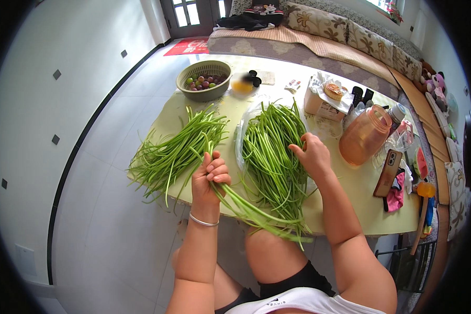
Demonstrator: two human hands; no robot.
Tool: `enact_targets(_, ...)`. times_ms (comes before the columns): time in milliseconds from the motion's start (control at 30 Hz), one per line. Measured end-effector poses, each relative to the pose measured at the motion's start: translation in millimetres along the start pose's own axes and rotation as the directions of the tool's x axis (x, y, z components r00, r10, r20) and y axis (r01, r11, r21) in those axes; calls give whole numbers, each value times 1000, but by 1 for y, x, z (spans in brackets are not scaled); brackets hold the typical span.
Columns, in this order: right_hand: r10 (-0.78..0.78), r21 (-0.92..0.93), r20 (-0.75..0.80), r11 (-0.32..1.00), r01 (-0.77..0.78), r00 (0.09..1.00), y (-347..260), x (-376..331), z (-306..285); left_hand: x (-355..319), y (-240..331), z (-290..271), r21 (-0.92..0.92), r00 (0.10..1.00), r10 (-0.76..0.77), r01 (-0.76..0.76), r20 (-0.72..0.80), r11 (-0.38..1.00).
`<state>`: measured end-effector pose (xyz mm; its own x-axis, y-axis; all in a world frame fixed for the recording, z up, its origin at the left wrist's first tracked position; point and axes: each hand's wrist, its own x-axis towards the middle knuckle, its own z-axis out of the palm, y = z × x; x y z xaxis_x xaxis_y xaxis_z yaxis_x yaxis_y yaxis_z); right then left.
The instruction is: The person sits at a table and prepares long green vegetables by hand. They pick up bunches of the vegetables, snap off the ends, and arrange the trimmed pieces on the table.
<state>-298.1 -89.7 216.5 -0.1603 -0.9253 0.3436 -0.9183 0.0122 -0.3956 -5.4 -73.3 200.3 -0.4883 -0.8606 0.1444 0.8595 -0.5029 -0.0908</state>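
Stalks (269,152): smooth, waxy green. Bag (242,137) beneath: clear glossy plastic. Table (361,188): smooth, pale, satin. Basket (204,79), far left: woven-look matt plastic. Jug (365,136), right: translucent amber plastic. Bangle (203,222): shiny metal. Floor (104,172): glossy tile.

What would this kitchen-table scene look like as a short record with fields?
Left hand: closed on a few long green stalks
Right hand: resting on the right pile of stalks, which lies on clear plastic
Left pile: loose stalks fanned on the table
Behind: green basket of round fruit
Right side: orange jug, phone
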Motion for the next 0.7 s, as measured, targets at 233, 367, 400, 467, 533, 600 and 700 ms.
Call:
enact_targets(233, 73, 136, -7, 988, -71, 997, 14, 7, 14, 1, -9, -3, 193, 992, -40, 62, -118, 979)
enact_targets(367, 122, 534, 8, 839, -108, 992, 3, 6, 2, 5, -22, -13, 327, 961, -23, 117, -276, 938)
enact_targets(400, 133, 675, 49, 726, -131, 990, -1, 4, -3, 6, -26, -13, 354, 941, 6, 121, -337, 927)
enact_targets(467, 44, 804, 182, 568, -174, 982, -22, -6, -14, 5, -23, -22, 319, 968, -39, 119, -246, 940)
enact_targets(533, -69, 809, 250, 564, -169, 966, -37, -20, -23, 6, -27, -17, 349, 940, 26, 100, -339, 932)
enact_targets(600, -202, 756, 118, 653, 44, 972, -48, -35, -20, 9, -24, -26, 241, 969, -29, 90, -244, 966)
enact_targets(700, -427, 620, 201, 752, 223, 882, -69, -51, -32, 12, -31, -16, 295, 966, 51, 27, -254, 955)
